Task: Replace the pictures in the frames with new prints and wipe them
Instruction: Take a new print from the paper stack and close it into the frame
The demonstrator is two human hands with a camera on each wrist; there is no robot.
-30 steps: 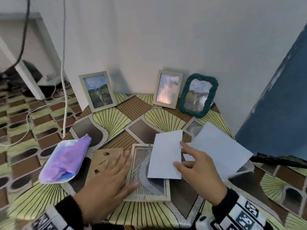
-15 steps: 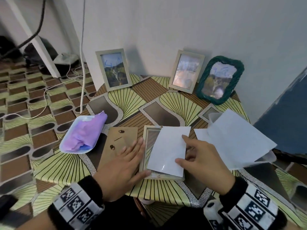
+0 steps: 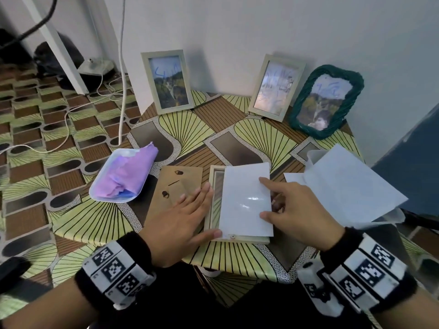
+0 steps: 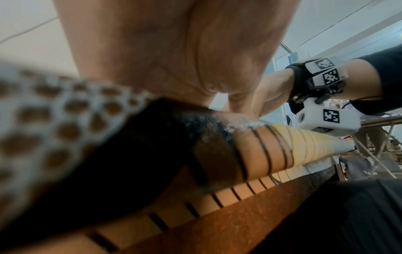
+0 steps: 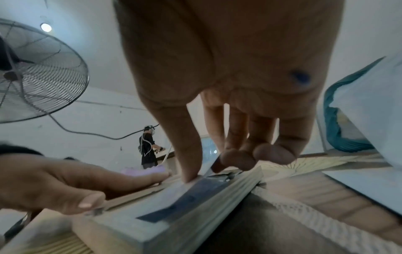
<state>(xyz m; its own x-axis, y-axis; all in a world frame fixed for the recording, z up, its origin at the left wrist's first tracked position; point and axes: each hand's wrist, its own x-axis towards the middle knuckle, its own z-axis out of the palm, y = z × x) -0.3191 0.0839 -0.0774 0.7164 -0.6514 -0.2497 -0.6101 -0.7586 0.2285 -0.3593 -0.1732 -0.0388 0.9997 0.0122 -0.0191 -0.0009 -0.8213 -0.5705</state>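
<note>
Now, from the head view, the new print [image 3: 245,200] lies face down over the open frame [image 3: 215,207] near the table's front edge, more squarely on it than half a second ago, when it sat slightly askew; I judge seating is nearly done and the backing board [image 3: 175,186], just left of the frame, goes on next. The left hand [image 3: 180,222] lies flat with fingers straight, steadying the frame's left rail. The right hand [image 3: 297,210] pinches the print's right edge between forefinger and thumb. Three standing frames [image 3: 167,81] lean on the far wall; a tray holding a purple cloth [image 3: 128,176] sits left, loose white sheets [image 3: 351,186] right. The patterned tablecloth [image 3: 190,129] matches the floor covering.

From the left wrist, only a blurred palm and the table edge show; finger posture is unclear here.

From the right wrist, the thumb [image 5: 189,154] presses the print onto the frame rail [image 5: 195,202]. A standing fan [image 5: 41,72] and a distant person [image 5: 147,147] occupy the white-walled room.
</note>
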